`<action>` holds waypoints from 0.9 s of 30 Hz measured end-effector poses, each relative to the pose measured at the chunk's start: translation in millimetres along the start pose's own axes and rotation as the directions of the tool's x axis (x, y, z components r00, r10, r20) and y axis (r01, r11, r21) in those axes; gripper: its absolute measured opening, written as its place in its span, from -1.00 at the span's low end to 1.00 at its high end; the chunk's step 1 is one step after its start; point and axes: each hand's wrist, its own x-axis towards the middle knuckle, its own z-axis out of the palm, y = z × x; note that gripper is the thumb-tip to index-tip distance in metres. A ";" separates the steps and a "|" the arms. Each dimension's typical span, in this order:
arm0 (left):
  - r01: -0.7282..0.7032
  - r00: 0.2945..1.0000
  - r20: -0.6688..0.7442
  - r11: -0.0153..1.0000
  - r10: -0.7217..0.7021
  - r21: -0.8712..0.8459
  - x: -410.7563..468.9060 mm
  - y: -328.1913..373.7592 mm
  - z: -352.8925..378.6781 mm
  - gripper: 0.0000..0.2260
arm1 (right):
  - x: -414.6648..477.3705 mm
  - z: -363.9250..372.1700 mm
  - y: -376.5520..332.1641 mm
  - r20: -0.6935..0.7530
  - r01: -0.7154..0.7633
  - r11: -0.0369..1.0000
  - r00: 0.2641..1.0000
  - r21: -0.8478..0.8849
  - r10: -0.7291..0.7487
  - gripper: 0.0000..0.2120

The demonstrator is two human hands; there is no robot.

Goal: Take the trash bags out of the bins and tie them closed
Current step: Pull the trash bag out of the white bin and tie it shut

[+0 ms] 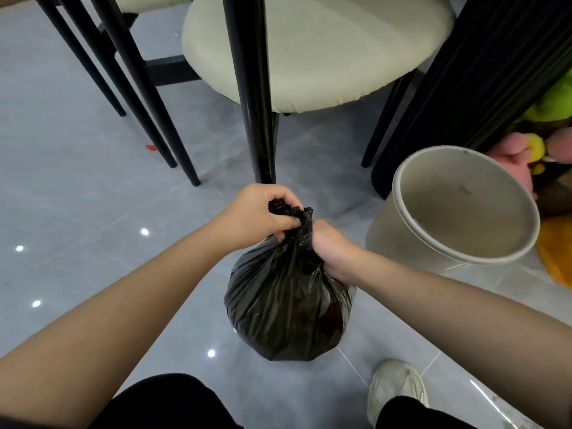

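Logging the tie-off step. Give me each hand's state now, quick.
Left hand: closed, gripping the gathered top of the black trash bag.
Right hand: closed around the bag's neck, just below.

A home dining area: cushioned chairs point(309, 51), tiled floor point(77, 196), plush toys point(532, 150).
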 end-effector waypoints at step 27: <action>0.263 0.950 -0.097 0.928 -0.298 -0.265 -27.2 -76.6 10.2 -0.82 | 4.9 9.5 28.4 -0.047 -0.134 0.917 0.991 -0.376 0.125 -0.52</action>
